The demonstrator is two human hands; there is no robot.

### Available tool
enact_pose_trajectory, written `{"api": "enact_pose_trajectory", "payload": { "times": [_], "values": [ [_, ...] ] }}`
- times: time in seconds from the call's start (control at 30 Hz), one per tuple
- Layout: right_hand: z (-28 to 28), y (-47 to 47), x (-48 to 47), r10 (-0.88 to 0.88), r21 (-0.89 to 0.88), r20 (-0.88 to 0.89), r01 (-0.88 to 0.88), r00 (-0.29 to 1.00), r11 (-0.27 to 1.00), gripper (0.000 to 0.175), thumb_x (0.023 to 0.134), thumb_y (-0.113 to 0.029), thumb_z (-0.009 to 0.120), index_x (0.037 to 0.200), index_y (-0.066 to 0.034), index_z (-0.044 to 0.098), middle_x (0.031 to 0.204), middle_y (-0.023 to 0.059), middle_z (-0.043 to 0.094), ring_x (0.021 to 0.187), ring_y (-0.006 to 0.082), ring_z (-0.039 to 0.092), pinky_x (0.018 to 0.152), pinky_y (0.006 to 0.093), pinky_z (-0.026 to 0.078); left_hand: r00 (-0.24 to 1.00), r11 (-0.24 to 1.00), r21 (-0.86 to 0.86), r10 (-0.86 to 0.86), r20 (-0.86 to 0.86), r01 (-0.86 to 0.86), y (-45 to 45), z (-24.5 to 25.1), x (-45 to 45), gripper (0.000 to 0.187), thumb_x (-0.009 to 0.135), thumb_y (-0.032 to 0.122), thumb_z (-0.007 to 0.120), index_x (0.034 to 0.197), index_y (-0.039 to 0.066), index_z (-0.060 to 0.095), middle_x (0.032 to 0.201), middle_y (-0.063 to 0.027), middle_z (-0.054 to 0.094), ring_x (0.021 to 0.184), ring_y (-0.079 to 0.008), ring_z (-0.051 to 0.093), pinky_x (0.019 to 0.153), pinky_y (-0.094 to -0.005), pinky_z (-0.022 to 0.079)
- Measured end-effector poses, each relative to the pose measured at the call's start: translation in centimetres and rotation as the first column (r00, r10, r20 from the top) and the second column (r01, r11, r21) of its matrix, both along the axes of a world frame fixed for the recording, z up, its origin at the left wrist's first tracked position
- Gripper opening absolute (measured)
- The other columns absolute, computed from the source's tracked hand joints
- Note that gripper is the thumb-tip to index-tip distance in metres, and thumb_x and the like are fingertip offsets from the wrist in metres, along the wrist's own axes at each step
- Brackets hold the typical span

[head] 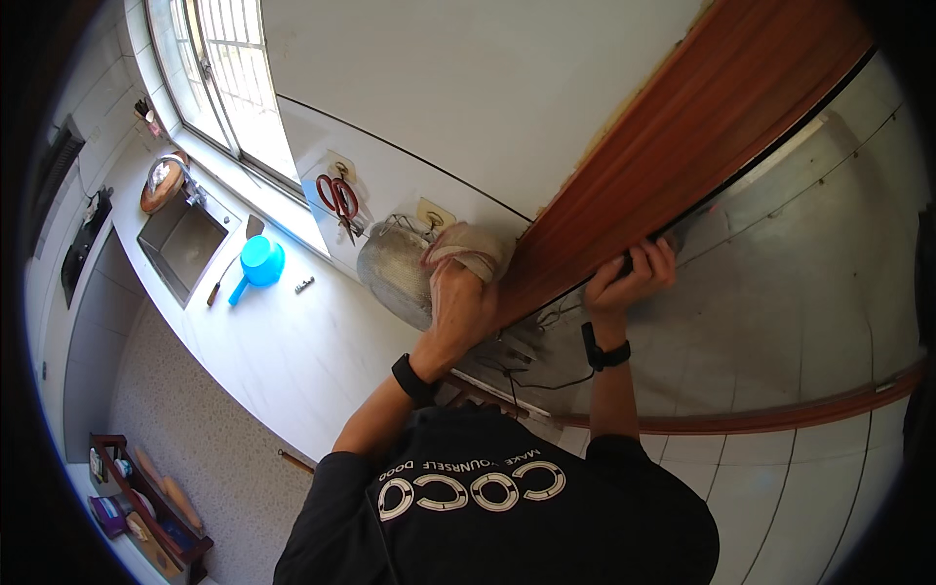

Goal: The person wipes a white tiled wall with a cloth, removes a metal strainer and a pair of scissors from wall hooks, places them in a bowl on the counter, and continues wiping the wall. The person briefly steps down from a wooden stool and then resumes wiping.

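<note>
My left hand (pixel 459 301), slightly blurred, is closed on a bunched beige cloth (pixel 468 248) with a reddish edge. The cloth is beside the lower part of a reddish-brown wooden door frame (pixel 621 168) and in front of a metal mesh strainer (pixel 395 270) hanging on the wall. To the right, the fingers of my right hand (pixel 632 274) are curled at the dark edge of the frame, with something dark partly hidden under them. Each wrist wears a black band.
A white counter (pixel 307 358) on the left bears a blue dipper (pixel 257 265), a knife (pixel 215 292) and a sink (pixel 186 245). Red-handled scissors (pixel 339 201) hang from a wall hook. A dark cable (pixel 548 385) lies near my forearms. A wooden rack (pixel 150 504) stands lower left.
</note>
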State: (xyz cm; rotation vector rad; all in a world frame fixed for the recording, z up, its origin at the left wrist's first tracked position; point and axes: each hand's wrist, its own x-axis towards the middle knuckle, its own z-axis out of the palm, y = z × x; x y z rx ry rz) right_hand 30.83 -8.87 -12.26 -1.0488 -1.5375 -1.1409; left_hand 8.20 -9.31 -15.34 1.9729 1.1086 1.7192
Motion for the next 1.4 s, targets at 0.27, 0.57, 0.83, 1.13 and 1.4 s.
{"api": "enact_pose_trajectory", "payload": {
  "times": [0.27, 0.57, 0.83, 1.13, 1.4],
  "values": [
    [0.1, -0.1, 0.1, -0.027, -0.005, 0.001, 0.027, 1.0, 1.0, 0.016, 0.093, -0.014, 0.046, 0.103, -0.004, 0.053, 0.112, 0.0108, 0.051, 0.116, 0.03, 0.042, 0.098, 0.0444, 0.033, 0.994, 0.989, -0.107, -0.106, -0.028, 0.102, 0.6, 2.7, 1.9, 0.028, 0.078, 0.0, 0.058, 0.105, -0.004, 0.064, 0.104, -0.0243, 0.063, 0.099, -0.0436, 0.059, 0.087, -0.0472, 0.047],
    [0.1, -0.1, -0.4, -0.023, -0.001, -0.011, 0.023, 1.0, 1.0, 0.016, 0.093, -0.012, 0.045, 0.103, -0.0029, 0.052, 0.113, 0.0121, 0.051, 0.117, 0.0307, 0.041, 0.098, 0.0445, 0.033, 0.986, 0.993, -0.052, -0.111, -0.124, 0.105, 0.6, 1.2, 1.0, 0.041, 0.075, 0.011, 0.063, 0.114, -0.002, 0.062, 0.115, -0.0246, 0.058, 0.111, -0.0429, 0.053, 0.094, -0.0473, 0.042],
    [-0.1, -0.2, 0.1, -0.032, 0.002, 0.015, 0.032, 0.999, 0.999, 0.017, 0.091, -0.011, 0.045, 0.104, -0.0034, 0.052, 0.113, 0.0118, 0.051, 0.116, 0.0304, 0.042, 0.097, 0.0439, 0.034, 0.912, 0.886, -0.462, -0.216, -0.347, 0.034, -0.1, 2.6, 1.3, 0.017, 0.08, 0.008, 0.057, 0.086, -0.007, 0.064, 0.074, -0.0183, 0.065, 0.074, -0.0377, 0.064, 0.069, -0.0443, 0.048],
    [-0.4, 0.2, 0.5, -0.063, 0.013, 0.056, 0.062, 0.996, 0.998, 0.017, 0.093, -0.012, 0.044, 0.106, -0.0033, 0.05, 0.114, 0.0116, 0.048, 0.117, 0.0311, 0.041, 0.099, 0.0461, 0.034, 0.963, 0.994, -0.036, -0.092, 0.253, 0.104, -0.9, 5.4, -0.4, 0.011, 0.083, 0.001, 0.064, 0.094, -0.002, 0.066, 0.081, -0.0208, 0.061, 0.074, -0.0416, 0.061, 0.062, -0.0412, 0.047],
    [-0.5, -0.1, 0.4, -0.054, -0.054, 0.068, 0.057, 0.996, 0.997, 0.019, 0.096, -0.014, 0.041, 0.108, -0.0009, 0.047, 0.116, 0.0139, 0.045, 0.12, 0.0319, 0.036, 0.103, 0.0504, 0.031, 0.93, 0.975, 0.12, -0.217, 0.298, 0.189, 2.2, 7.3, 1.4, 0.012, 0.086, 0.0, 0.06, 0.096, -0.004, 0.065, 0.091, -0.0215, 0.062, 0.082, -0.0405, 0.059, 0.07, -0.0412, 0.047]
  ]
}}
